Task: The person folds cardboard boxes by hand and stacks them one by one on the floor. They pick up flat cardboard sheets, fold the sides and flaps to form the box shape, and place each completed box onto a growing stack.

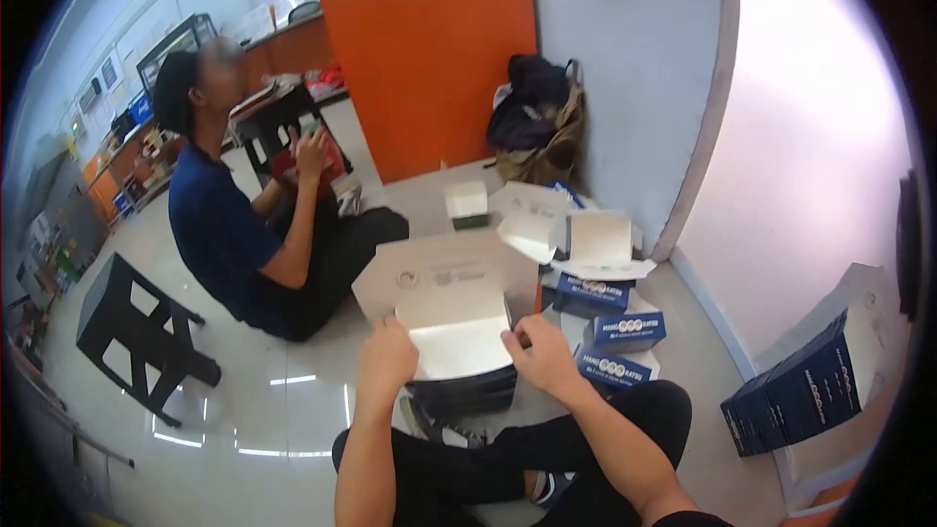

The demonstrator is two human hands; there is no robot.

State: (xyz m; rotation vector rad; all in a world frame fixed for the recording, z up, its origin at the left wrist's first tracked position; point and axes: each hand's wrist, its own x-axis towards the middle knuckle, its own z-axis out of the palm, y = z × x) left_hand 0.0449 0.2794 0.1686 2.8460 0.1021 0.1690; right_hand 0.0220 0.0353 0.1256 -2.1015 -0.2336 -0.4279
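Glossy tiled floor [283,405] all round, with an orange partition [429,68] up ahead beyond the grip. And right in the middle, between both hands, an open carton [459,346], bare white inside, its broad printed flap spread on the far side. Left hand [392,349] closed on the left edge, fingers nearly together; right hand [543,357] curled at the opposite edge, thumb and fingers narrowly apart with the carton wall between. Just below the grip, a dark blue stack [464,392], details too dim to read. Off to the right now: closed blue boxes [625,330] with white lettering, and just beyond, opened cartons [600,239] showing pale insides. Farther ahead, a small box [467,203], open with a cream interior. Well right of the grip, a tall stack of dark blue cartons [800,395], tilted near the wall. Over to the left, a seated person [224,220], hands raised around something small.
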